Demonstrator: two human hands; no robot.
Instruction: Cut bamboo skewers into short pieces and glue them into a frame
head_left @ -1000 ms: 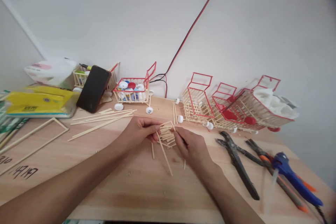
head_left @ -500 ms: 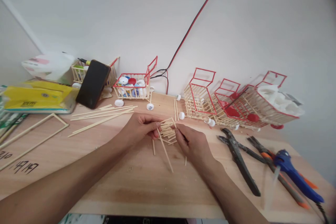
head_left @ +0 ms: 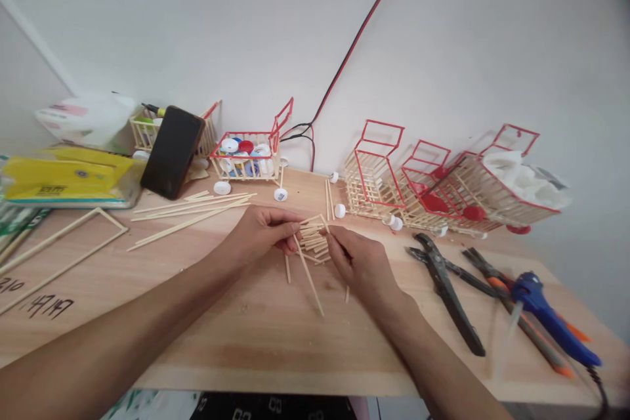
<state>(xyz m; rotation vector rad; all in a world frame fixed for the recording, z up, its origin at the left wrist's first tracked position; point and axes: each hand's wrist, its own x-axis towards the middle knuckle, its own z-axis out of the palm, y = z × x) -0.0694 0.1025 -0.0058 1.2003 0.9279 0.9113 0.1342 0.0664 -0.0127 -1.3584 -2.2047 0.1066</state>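
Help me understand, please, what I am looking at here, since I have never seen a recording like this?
The camera sits on a person's head, looking down at their own two bare hands over a wooden table. The left hand and right hand both pinch a small grid of short wooden sticks. Loose long sticks lie to the left. Small stick shopping carts with red frames stand along the wall. Black pliers and a blue glue gun lie to the right. A dark phone leans at the back left.

head view, looking down, near wooden table (head_left: pixel 275 341)
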